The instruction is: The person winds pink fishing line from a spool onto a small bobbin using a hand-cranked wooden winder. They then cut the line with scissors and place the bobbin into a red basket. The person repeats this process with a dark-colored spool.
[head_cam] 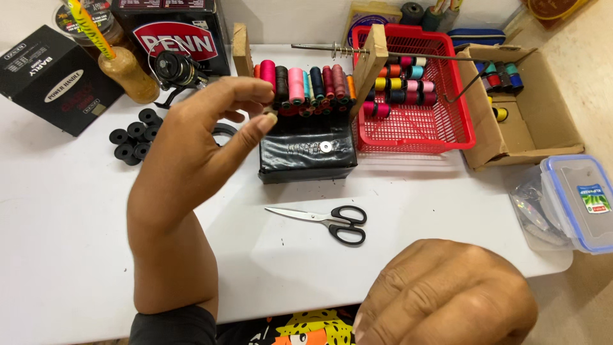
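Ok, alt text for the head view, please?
A raised left hand pinches its fingers beside a row of coloured thread spools on a black block; the right hand rests low in front. Black-handled scissors lie on the white table, near a red basket.

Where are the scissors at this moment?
In the head view the black-handled scissors lie flat on the white table, centre frame, just in front of the black box, between both hands and touched by neither.

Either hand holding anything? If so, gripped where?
Cannot tell for sure. The left hand has thumb and fingers pinched near the thread spools, but nothing shows between them. The right hand shows no object.
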